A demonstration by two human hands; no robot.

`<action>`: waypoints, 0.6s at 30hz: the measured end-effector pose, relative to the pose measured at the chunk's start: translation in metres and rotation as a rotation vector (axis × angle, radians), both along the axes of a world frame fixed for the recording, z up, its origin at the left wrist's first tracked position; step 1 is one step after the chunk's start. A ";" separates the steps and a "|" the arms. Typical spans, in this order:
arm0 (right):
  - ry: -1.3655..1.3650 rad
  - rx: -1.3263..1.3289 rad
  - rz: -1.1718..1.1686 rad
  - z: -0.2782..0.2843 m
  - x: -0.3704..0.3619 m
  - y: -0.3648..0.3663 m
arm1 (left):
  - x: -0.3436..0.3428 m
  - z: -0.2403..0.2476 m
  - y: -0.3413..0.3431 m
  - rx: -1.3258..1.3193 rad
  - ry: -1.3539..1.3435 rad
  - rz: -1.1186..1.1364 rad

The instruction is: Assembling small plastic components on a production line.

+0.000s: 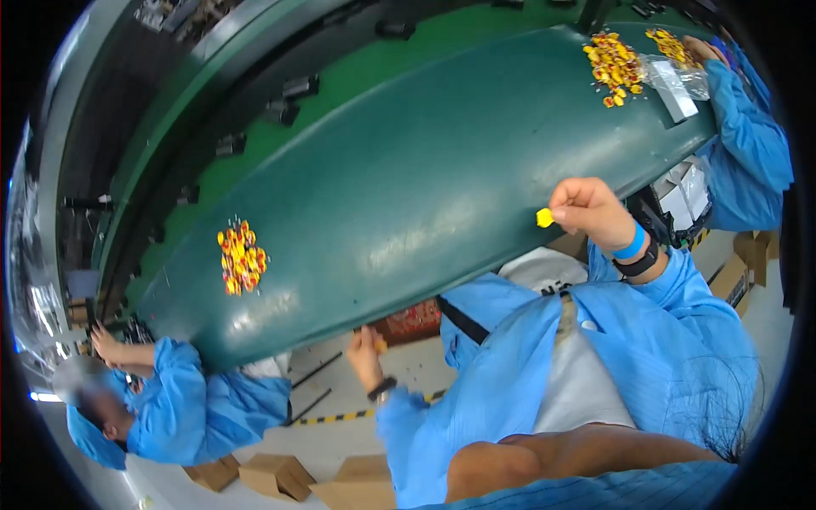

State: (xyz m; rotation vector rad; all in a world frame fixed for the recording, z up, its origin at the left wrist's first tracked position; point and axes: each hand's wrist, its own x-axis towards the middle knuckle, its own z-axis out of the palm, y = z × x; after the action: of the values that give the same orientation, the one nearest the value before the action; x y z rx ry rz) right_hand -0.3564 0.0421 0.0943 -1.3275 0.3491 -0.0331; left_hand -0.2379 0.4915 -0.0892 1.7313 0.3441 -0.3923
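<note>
Pinched between the thumb and fingers of my right hand [586, 208] is a small yellow piece [545, 218], held over the near edge of the green table [382, 204]. My left hand [365, 357] hangs lower, just off the table's near edge, with its fingers curled closed. A bit of yellow-orange shows at those fingers, too small for me to name. On the table's left part lies a pile of small yellow and red pieces [242, 257]. A larger pile of similar pieces [614, 68] sits at the far right.
A co-worker in blue [195, 399] sits at the left, another [748, 136] at the right beside a further pile [671, 47]. A white box [674, 89] and clear plastic lie near that pile. Cardboard boxes [276, 476] stand on the floor. Black fixtures [300, 87] line the far side.
</note>
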 end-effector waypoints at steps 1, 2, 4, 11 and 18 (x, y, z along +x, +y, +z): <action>-0.005 0.011 0.025 -0.003 0.003 -0.001 | -0.002 0.047 0.000 0.116 0.036 -0.219; -0.034 0.048 0.039 -0.009 0.006 -0.004 | -0.006 0.089 -0.009 0.144 0.037 -0.336; -0.050 0.075 0.063 -0.007 0.012 -0.006 | -0.006 0.157 -0.020 -0.088 -0.011 -0.492; -0.126 0.081 0.069 -0.017 0.005 -0.030 | 0.148 0.213 -0.225 -0.512 -0.241 -0.547; -0.090 0.156 -0.118 -0.028 -0.018 -0.071 | 0.298 0.160 -0.436 -0.343 0.007 -0.340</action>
State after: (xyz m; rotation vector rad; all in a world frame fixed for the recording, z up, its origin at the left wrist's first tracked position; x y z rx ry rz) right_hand -0.3747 -0.0286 0.0663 -1.1462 0.3461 -0.1609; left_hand 0.0598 0.0552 0.0709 1.4492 -0.0187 -0.6636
